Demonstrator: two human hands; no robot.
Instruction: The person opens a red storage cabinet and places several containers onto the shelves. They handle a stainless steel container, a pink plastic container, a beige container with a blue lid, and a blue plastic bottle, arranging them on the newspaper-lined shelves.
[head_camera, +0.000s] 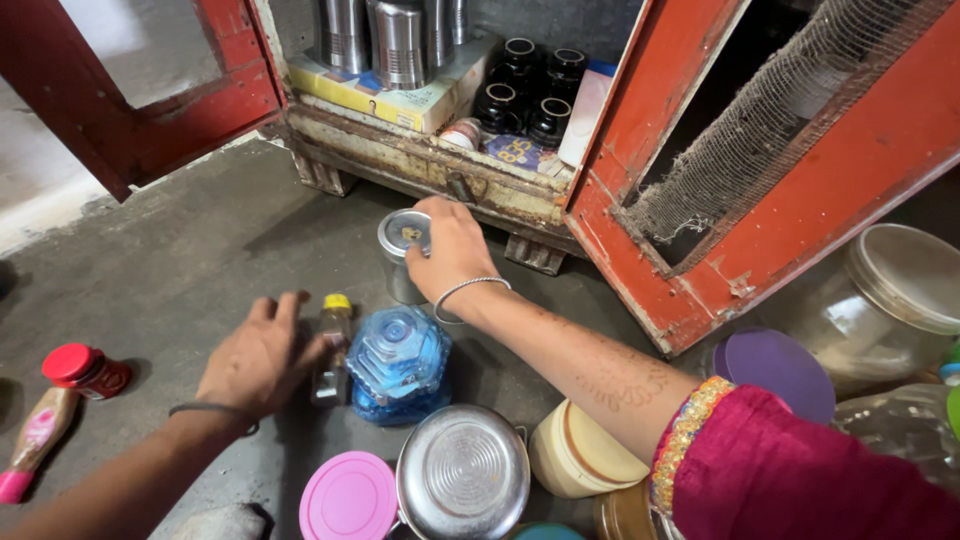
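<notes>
My right hand (450, 250) is closed over the top of a small steel canister (400, 255) that stands on the grey floor in front of an open red cabinet (430, 170). A silver bangle circles that wrist. My left hand (262, 355) reaches across the floor with fingers spread, touching a small glass bottle with a yellow cap (332, 345). Right beside the bottle stands a blue faceted plastic jar (400, 365).
The cabinet shelf holds steel tumblers (395, 40), black jars (525, 85) and a flat box (380, 95); its red doors (790, 170) hang open. Near me sit a steel lid (462, 472), pink lid (348, 497), cream container (575, 450), purple-lidded jar (778, 370), large clear jar (890, 300). A red-capped jar (85, 368) lies left.
</notes>
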